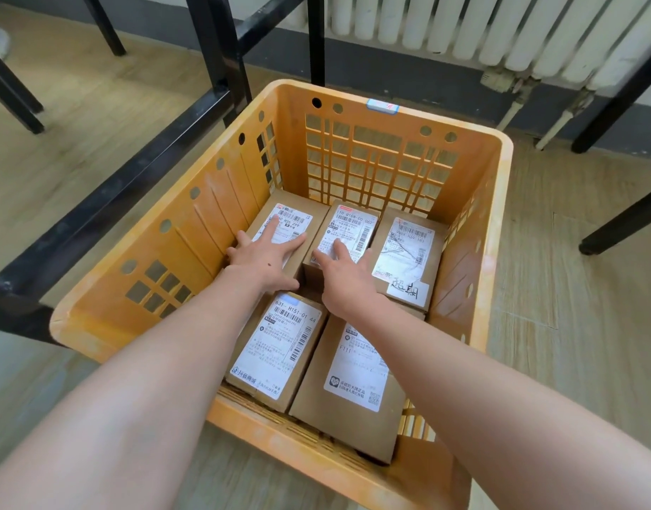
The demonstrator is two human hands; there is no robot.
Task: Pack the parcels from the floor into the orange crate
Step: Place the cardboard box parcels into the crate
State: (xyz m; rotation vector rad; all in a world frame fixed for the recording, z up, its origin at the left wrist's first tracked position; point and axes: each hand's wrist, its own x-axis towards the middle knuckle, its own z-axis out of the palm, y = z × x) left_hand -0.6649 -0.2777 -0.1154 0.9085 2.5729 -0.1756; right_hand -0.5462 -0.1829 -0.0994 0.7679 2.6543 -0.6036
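Hands (267, 257) masking far parcels' (408, 248) labels, crate (353, 115) floor hidden

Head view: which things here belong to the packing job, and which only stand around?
Job:
orange crate
five labelled parcels inside
left hand
right hand

Around:
black metal frame
white radiator
wooden floor

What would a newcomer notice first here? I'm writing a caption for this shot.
The orange crate fills the middle, with five labelled cardboard parcels flat inside. The left hand rests on the far-left parcel, the right hand on the far-middle parcel.
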